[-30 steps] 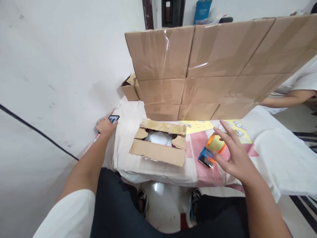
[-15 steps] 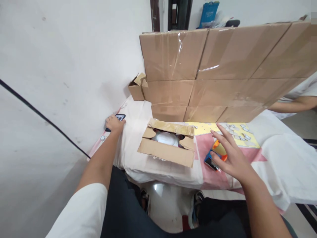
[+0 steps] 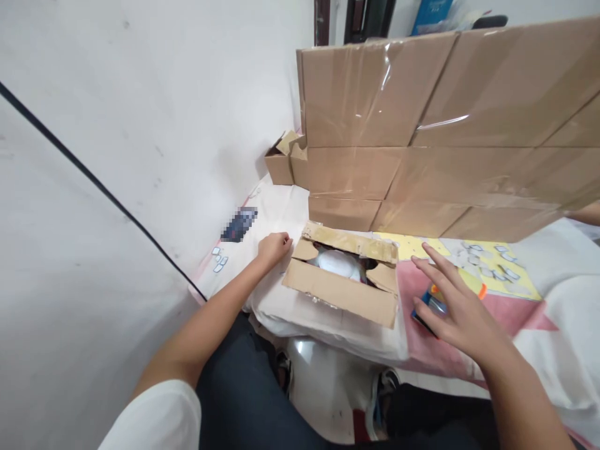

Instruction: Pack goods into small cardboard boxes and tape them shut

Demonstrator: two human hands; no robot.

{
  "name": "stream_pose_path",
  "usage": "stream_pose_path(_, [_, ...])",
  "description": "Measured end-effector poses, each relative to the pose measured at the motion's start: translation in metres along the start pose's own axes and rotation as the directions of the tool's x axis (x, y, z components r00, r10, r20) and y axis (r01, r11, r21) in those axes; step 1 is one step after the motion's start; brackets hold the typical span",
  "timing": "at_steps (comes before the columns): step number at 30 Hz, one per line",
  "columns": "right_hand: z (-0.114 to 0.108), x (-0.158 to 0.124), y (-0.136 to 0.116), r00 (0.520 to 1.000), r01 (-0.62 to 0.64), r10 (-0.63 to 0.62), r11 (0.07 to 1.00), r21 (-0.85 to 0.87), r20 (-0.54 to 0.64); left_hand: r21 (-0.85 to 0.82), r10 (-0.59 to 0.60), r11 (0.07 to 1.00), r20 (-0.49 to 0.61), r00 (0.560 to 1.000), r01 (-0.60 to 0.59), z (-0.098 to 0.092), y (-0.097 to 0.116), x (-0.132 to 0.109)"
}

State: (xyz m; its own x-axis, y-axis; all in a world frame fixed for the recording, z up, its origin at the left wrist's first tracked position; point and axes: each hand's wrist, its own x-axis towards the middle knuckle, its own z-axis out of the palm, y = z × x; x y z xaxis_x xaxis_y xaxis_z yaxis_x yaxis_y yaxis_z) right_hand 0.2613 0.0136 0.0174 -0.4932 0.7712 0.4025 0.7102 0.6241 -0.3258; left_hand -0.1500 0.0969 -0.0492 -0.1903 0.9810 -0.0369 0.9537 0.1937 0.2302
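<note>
My left hand [image 3: 273, 247] rests on the white cloth just left of a small open cardboard box [image 3: 341, 290], its fingers curled in with nothing visible in them. White wrapped items [image 3: 338, 264] lie inside the box. My right hand [image 3: 454, 303] hovers with fingers spread over a blue and orange tape dispenser [image 3: 429, 305] on the pink cloth, covering most of it. A phone [image 3: 239, 224] lies on the cloth near the wall, apart from my left hand.
A wall of stacked taped cartons [image 3: 435, 125] stands behind the box. Several small white pieces lie on a yellow sheet [image 3: 487, 265]. A smaller open carton [image 3: 280, 161] sits by the white wall. Another person's arm [image 3: 585, 214] shows at far right.
My left hand let go of the phone and moved right to the open box's side. My right hand settled lower over the tape dispenser. The view shifted left.
</note>
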Motion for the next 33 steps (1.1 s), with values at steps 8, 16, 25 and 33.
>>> stream_pose_path(8, [0.014, 0.008, 0.000, 0.998, -0.014, 0.015, 1.000, -0.018, 0.067, 0.005, 0.051, 0.999, 0.060, 0.997, -0.051, 0.004, -0.005, 0.001])
stream_pose_path(16, [0.020, 0.017, 0.000, 0.998, -0.014, 0.011, 0.999, 0.048, 0.061, 0.026, 0.029, 0.999, 0.046, 0.999, -0.030, 0.002, -0.024, 0.006])
stream_pose_path(25, [0.029, 0.021, 0.003, 0.998, -0.037, 0.032, 0.992, 0.121, 0.045, 0.035, 0.035, 0.999, -0.033, 0.999, -0.034, 0.001, -0.040, 0.010])
stream_pose_path(33, [0.027, 0.021, -0.001, 0.998, -0.030, 0.024, 0.994, 0.106, 0.049, 0.013, -0.103, 0.994, -0.083, 0.991, 0.105, 0.000, -0.067, 0.022])
